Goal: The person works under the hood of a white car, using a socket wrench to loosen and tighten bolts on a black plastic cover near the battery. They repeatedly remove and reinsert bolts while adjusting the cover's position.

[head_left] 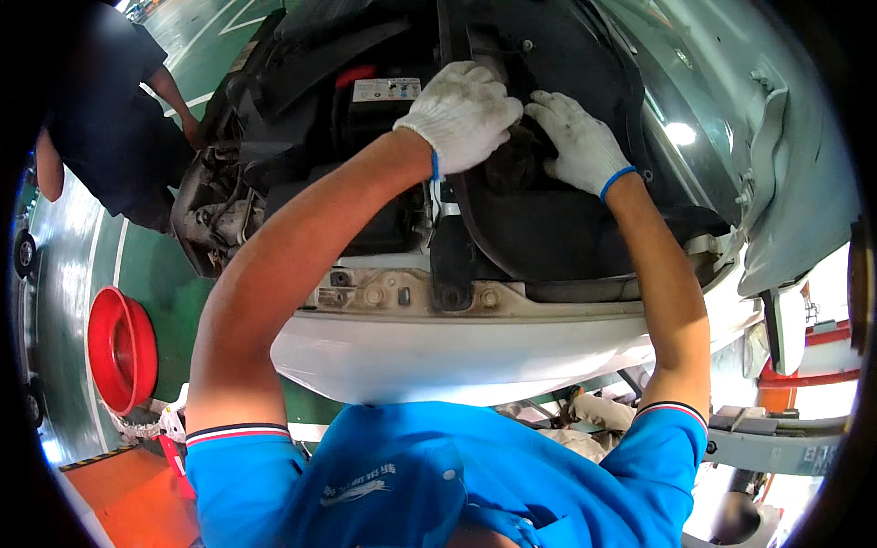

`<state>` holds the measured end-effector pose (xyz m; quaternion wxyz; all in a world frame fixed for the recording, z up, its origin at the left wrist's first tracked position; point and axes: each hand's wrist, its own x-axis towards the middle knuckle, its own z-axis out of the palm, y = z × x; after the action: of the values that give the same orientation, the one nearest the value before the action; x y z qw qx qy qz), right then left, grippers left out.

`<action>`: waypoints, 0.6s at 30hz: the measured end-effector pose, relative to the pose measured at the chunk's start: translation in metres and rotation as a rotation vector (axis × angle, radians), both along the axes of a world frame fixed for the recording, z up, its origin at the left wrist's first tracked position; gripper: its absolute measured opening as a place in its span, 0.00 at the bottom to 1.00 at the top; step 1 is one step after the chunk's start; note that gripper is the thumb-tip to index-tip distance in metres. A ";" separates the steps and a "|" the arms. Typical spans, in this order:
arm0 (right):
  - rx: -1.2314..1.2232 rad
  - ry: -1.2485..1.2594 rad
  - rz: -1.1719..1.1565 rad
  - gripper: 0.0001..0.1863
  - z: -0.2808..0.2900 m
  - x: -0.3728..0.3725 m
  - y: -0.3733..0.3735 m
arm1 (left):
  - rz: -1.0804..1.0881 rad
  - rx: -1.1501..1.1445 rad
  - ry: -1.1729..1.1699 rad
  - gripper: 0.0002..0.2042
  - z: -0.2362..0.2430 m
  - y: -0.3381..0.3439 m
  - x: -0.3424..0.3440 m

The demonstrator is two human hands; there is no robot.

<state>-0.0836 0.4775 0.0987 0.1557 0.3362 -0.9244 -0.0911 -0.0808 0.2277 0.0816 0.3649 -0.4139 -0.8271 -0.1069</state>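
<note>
I lean over a car's engine bay with a white knit glove on each hand. My left hand (461, 116) is closed, its fingers curled down over the dark parts near the middle of the bay; whatever it grips is hidden beneath it. Close by on the right, my right hand (577, 143) rests against the black plastic cover (557, 224), its fingers stretched forward and its thumb apart. Between the two hands sits a dark round part (512, 163), too shadowed to name.
Left of my hands is a black battery (384, 114) with a pale label and a red piece. The white front bumper (438, 352) lies between me and the bay. A red basin (121, 352) stands on the green floor; another person (114, 119) stands at the far left.
</note>
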 end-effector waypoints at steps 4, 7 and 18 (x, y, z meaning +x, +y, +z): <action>0.011 -0.027 0.004 0.39 0.004 -0.003 0.002 | 0.053 -0.040 -0.030 0.09 0.001 0.012 0.020; -0.001 -0.027 0.002 0.38 -0.001 -0.008 0.004 | 0.122 -0.037 -0.232 0.10 0.007 0.043 0.066; 0.029 -0.064 -0.018 0.41 0.007 -0.001 0.001 | 0.037 0.039 -0.039 0.06 0.003 0.004 0.005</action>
<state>-0.0846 0.4782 0.1062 0.1201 0.3326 -0.9305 -0.0952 -0.0758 0.2314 0.0849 0.3587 -0.3893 -0.8393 -0.1240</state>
